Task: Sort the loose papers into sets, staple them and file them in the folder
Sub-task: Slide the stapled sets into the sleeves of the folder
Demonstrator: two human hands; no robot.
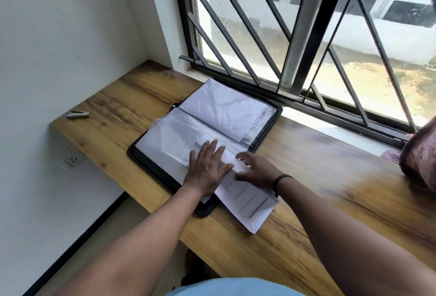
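A black zip folder [266, 139] lies open on the wooden desk [306, 201], its clear plastic sleeves showing white sheets. My left hand [206, 168] lies flat with spread fingers on the near sleeve. A printed paper set [247, 203] sticks out of that sleeve's right edge and over the desk. My right hand [256, 170] holds the paper set near its top, fingers curled over it. A small stapler [79, 114] lies at the desk's far left end.
A barred window [306, 47] with a sill runs along the far side of the desk. A white wall stands on the left with a socket [73, 160] below the desk. A pinkish patterned object [422, 161] sits at the right edge.
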